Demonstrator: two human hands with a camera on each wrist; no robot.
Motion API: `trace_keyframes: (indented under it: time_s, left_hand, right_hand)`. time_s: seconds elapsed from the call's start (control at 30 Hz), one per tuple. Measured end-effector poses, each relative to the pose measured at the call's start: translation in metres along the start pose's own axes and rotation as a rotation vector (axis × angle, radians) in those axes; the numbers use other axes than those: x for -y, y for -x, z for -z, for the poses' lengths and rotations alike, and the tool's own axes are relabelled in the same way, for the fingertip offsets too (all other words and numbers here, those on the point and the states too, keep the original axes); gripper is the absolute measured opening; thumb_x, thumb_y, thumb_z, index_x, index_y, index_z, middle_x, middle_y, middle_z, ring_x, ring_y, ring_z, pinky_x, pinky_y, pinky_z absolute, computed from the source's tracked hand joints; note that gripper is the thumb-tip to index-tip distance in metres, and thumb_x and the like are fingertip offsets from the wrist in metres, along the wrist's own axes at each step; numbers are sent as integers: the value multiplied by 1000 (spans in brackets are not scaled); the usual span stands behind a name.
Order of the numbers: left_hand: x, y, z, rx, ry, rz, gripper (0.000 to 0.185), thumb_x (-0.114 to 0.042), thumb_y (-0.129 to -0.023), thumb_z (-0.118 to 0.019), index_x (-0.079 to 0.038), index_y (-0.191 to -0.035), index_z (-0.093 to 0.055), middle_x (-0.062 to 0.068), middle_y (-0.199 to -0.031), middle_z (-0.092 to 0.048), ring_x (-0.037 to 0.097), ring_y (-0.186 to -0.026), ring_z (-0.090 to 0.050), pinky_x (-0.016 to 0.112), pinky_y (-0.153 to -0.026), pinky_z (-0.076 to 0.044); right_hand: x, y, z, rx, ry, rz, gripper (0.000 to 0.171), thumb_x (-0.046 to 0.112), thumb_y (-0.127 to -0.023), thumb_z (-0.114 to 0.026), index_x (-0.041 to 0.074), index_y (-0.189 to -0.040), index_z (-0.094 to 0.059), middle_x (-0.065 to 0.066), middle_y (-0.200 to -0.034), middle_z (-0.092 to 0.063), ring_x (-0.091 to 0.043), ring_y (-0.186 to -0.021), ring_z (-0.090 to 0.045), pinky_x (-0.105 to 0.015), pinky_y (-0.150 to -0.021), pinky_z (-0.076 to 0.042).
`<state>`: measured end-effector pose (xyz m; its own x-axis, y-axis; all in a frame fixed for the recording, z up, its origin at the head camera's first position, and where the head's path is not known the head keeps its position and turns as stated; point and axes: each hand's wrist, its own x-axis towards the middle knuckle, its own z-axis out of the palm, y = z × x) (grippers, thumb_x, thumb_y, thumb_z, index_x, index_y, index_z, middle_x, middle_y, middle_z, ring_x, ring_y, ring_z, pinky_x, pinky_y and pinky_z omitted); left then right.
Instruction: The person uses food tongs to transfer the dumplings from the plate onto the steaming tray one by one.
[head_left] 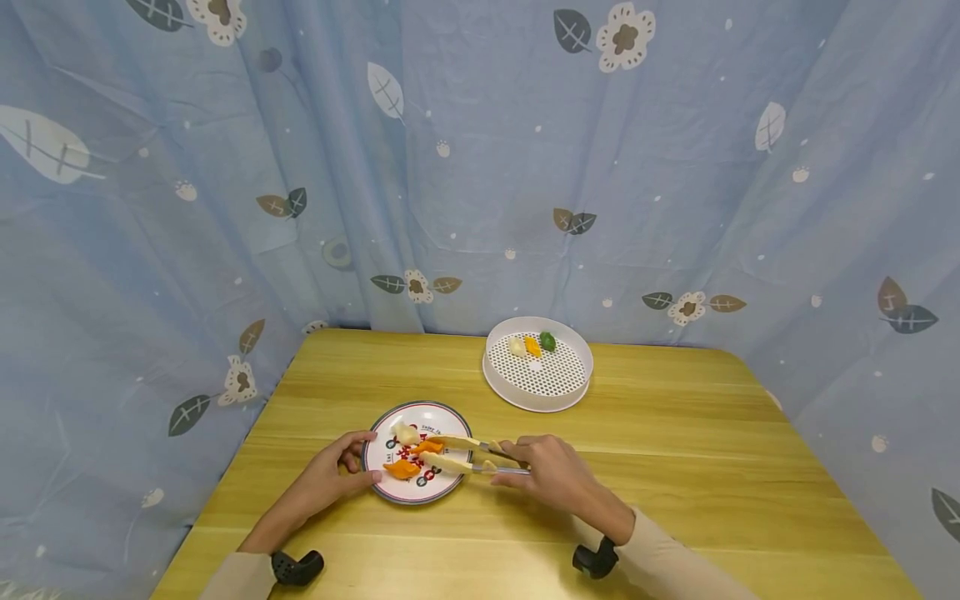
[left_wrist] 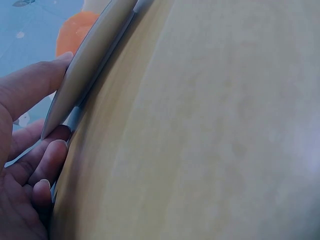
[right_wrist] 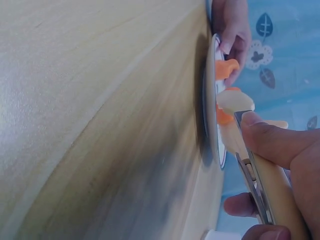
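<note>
My left hand (head_left: pixel 326 477) holds the left rim of a white, dark-edged plate (head_left: pixel 417 499), thumb over the edge and fingers beside and under it. In my right hand (head_left: pixel 557 472) are tongs (head_left: pixel 453 463) with cream tips, reaching over the plate from the right. The tips lie about an orange dumpling-like piece (head_left: pixel 428 447); whether they squeeze it I cannot tell. A second orange piece (head_left: pixel 402 470) and a whitish piece (head_left: pixel 406 432) also sit on the plate. In the right wrist view the tongs (right_wrist: pixel 272 192) partly hide the food pieces.
A round white basket (head_left: pixel 538 402) with a perforated bottom stands at the back of the wooden table (head_left: pixel 675 433). Inside it lie a whitish piece (head_left: pixel 517 347), a yellow-orange piece (head_left: pixel 532 347) and a green piece (head_left: pixel 547 341). A blue patterned curtain (head_left: pixel 487 167) hangs behind the table.
</note>
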<state>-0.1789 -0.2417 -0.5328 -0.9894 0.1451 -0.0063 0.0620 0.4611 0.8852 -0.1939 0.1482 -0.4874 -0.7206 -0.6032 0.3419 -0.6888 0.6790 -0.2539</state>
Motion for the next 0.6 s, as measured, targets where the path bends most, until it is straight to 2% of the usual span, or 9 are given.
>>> trace_keyframes:
  time_s: [0.17,0.4,0.6]
  left_hand:
    - [-1,-2,0,0,2,16,65,-26,-83,-89,-10,-139,-59,9,-109,-55,22,-89,-50,27,-72,-41]
    - [0,-2,0,4,-7,23,66,-27,-83,-89,-10,-139,-58,9,-109,-55,23,-90,-49,27,-72,-41]
    - [0,-1,-1,2,0,24,65,-26,-84,-88,-11,-139,-58,9,-109,-55,23,-90,-49,27,-72,-41]
  right_hand:
    - [-1,1,5,-28,-22,-11,53,53,-86,-79,12,-120,-78,8,-78,-67,0,-58,-40,-20,-52,-38]
    - [-3,3,15,-59,-2,-20,53,54,-85,-78,13,-119,-79,13,-65,-50,1,-57,-36,-19,-52,-34]
    - [-7,3,26,-87,-10,-41,54,53,-87,-77,11,-121,-78,15,-65,-45,1,-57,-34,-21,-51,-32]
